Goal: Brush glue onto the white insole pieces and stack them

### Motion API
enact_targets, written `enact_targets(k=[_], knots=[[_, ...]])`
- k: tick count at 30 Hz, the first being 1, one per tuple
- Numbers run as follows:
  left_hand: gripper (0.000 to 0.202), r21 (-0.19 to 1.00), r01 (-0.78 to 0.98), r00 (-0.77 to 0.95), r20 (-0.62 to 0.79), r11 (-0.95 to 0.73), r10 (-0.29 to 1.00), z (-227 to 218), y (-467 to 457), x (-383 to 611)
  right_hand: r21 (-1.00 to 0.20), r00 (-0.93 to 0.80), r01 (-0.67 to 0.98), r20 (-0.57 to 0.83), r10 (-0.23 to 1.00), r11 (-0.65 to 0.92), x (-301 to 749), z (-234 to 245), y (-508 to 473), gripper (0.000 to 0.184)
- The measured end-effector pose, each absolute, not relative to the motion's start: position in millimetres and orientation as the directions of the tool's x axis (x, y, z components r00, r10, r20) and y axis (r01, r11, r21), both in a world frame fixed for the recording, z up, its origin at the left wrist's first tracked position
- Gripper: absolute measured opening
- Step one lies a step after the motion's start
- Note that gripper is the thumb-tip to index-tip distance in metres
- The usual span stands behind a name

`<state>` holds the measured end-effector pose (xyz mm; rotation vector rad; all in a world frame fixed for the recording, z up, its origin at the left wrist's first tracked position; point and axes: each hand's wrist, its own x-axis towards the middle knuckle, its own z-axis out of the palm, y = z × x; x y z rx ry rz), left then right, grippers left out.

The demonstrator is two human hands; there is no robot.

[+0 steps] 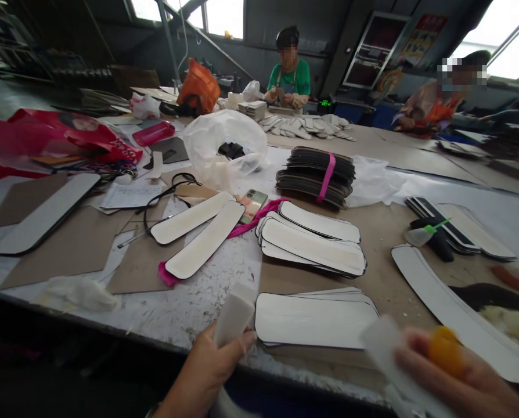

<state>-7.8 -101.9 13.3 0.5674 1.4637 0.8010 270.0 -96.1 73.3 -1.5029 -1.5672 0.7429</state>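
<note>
Left hand (218, 357) is gripping one pale end (235, 313), right hand (453, 368) gripping a second (379, 342), blurring; two white panels (205, 241) are lying beyond!

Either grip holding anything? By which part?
Left grip: white strip, pinched below its upper end. Right grip: pale strip, seemingly by its side edge; blurred.

Worktable (229, 281): brown cardboard sheets (379, 255) bearing white panels (314, 319).

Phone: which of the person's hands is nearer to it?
Left. The left hand is below and slightly left of the phone in the picture; the right hand is also below it, but far off to the right.
</note>
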Motion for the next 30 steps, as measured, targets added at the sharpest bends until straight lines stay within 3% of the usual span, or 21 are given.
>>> enact_targets(k=[3, 5, 8, 21, 26, 30], knots=[[0.038, 0.800, -0.061, -0.057, -0.600, 0.597, 0.798, 13, -84, -9, -0.738, -0.288, 0.670, -0.169, 0.943, 0.072, 235, 56, -77, 0.028], [0.034, 0.801, 0.004, -0.012, -0.599, 0.599, 0.801, 12, -75, -7, -0.688, -0.373, 0.723, -0.307, 0.875, 0.067, 210, 45, -61, 0.029], [0.026, 0.780, 0.072, 0.054, -0.625, 0.621, 0.779, 11, -68, -6, -0.645, -0.401, 0.762, -0.396, 0.826, 0.060, 187, 38, -41, 0.026], [0.020, 0.747, 0.070, 0.120, -0.664, 0.661, 0.738, -1, -63, -6, -0.411, -0.336, 0.906, -0.555, 0.761, 0.100, 170, 34, -16, 0.021], [0.020, 0.739, 0.045, 0.086, -0.674, 0.673, 0.734, 1, -62, -4, -0.356, -0.330, 0.925, -0.574, 0.749, 0.135, 167, 38, -15, 0.022], [0.018, 0.728, 0.123, 0.021, -0.681, 0.674, 0.732, 7, -58, 2, -0.330, -0.355, 0.924, -0.553, 0.754, 0.193, 162, 38, -15, 0.022]])
